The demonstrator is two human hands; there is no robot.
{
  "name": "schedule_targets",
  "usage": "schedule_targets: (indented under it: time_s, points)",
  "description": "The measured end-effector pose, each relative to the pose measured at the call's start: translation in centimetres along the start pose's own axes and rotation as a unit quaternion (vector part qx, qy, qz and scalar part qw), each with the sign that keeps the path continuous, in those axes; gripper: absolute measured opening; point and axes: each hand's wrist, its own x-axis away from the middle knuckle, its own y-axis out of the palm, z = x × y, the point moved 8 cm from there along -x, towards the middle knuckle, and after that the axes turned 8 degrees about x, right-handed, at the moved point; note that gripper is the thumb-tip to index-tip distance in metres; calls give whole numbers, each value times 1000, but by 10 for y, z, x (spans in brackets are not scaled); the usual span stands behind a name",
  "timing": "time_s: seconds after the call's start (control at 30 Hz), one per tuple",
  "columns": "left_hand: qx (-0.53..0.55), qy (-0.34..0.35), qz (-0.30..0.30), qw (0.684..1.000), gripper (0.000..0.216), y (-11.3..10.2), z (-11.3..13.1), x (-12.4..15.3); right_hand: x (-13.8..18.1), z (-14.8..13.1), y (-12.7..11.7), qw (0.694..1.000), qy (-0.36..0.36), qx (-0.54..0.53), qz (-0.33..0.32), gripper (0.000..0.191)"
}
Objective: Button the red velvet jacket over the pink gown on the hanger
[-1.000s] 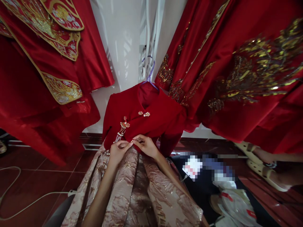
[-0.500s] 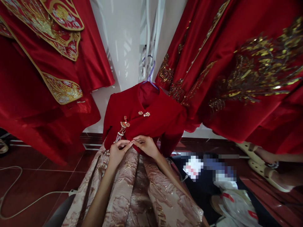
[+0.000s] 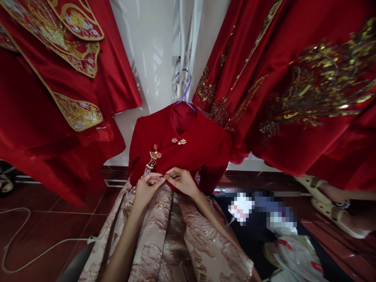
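A small red jacket (image 3: pixel 190 147) hangs on a purple hanger (image 3: pixel 187 94) over a pale pink-and-gold brocade skirt (image 3: pixel 164 243). The jacket has pearl clasps (image 3: pixel 179 141) and a beaded tassel (image 3: pixel 152 158). My left hand (image 3: pixel 146 188) and my right hand (image 3: pixel 182 181) meet at the jacket's lower hem, fingertips pinched together on the hem edge. What lies between the fingertips is too small to make out.
Red gowns with gold embroidery hang at left (image 3: pixel 53 98) and right (image 3: pixel 299 86). A white wall (image 3: pixel 152 58) stands behind. A white cable (image 3: pixel 26 250) lies on the dark red floor. Another person's sandalled foot (image 3: pixel 331 211) is at right, near bags (image 3: pixel 290 250).
Both hands stay pinched at the jacket hem, with only slight finger movement. The view has shifted a little.
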Motion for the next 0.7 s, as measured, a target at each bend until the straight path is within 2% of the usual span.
schedule_targets:
  time_s: [0.13, 0.23, 0.47, 0.6, 0.7]
  points:
    - [123, -19, 64, 990, 37, -7, 1, -24, -1, -3, -15, 1000, 0, -6, 21, 11]
    - [197, -37, 83, 976, 42, -4, 2, -44, -1, -9, -19, 999, -17, -38, 10, 14]
    - [338, -113, 18, 934, 30, 17, 2, -59, 2, -19, -13, 996, -42, -67, -35, 12]
    - [360, -125, -8, 925, 25, 23, 4, -58, 2, -19, -10, 995, -43, -76, -43, 12]
    - [382, -131, -39, 914, 28, 31, 7, -57, 1, -18, -9, 995, -44, -73, -43, 12]
